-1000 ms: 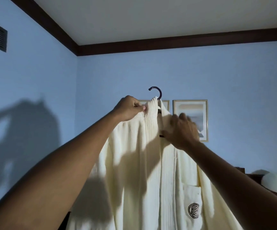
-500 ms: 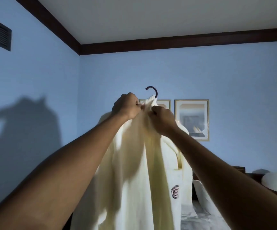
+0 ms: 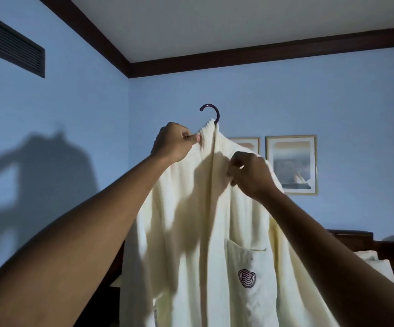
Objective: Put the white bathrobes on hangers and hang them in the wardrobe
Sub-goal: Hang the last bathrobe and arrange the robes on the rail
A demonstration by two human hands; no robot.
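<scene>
A white bathrobe (image 3: pixel 198 232) hangs in the air in front of me, draped on a hanger whose dark purple hook (image 3: pixel 211 112) sticks up above the ribbed collar. My left hand (image 3: pixel 173 143) pinches the collar just below the hook and holds the robe up. My right hand (image 3: pixel 250 173) grips the robe's right lapel near the shoulder. A chest pocket with a dark swirl logo (image 3: pixel 246 278) faces me at the lower right. The rest of the hanger is hidden under the cloth. No wardrobe is in view.
Blue walls meet in a corner behind the robe. Two framed pictures (image 3: pixel 291 165) hang on the far wall. A dark wooden headboard (image 3: pixel 356 239) and white bedding (image 3: pixel 375 263) lie at the lower right. A vent grille (image 3: pixel 9 43) sits high on the left wall.
My right hand has slid from the collar top down to the right lapel. The robe has turned and spread, so the pocket and logo now face me.
</scene>
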